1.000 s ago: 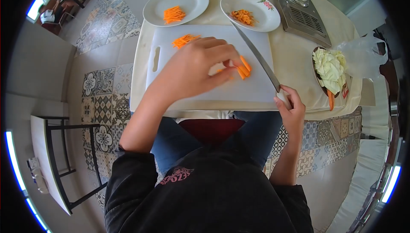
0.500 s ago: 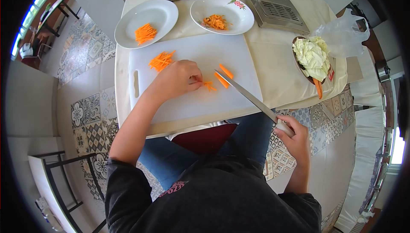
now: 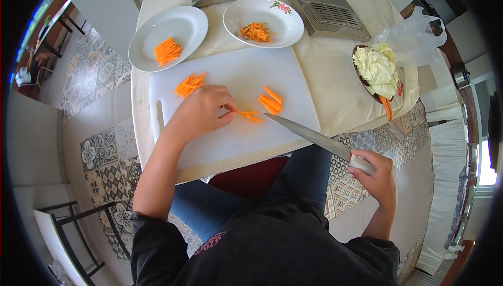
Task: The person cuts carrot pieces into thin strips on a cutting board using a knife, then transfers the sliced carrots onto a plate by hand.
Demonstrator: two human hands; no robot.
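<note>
On the white cutting board (image 3: pixel 209 147), my left hand (image 3: pixel 204 109) has its thumb and fingertips pinched at a few thin carrot strips (image 3: pixel 250 116). Just beyond that hand lies a heap of carrot strips (image 3: pixel 189 85). My right hand (image 3: pixel 378 177) is wrapped round the pale handle of a kitchen knife (image 3: pixel 314 136), off the board's front right side. The blade points left over the board, its tip just below several thicker carrot sticks (image 3: pixel 271 101) lying side by side.
Behind the board stand a white plate (image 3: pixel 141 47) with carrot strips and a flowered plate (image 3: pixel 291 26) with orange shreds. Metal appliances (image 3: pixel 335 16) sit at the back. At right are a bowl of cabbage (image 3: pixel 374 71), a carrot piece (image 3: pixel 386 109) and a plastic bag (image 3: pixel 419 40).
The knife has drawn back toward me, its tip leaving the carrot sticks, which now lie closer together. My left hand has shifted slightly left, still pinching at the strips. The view has shifted a little.
</note>
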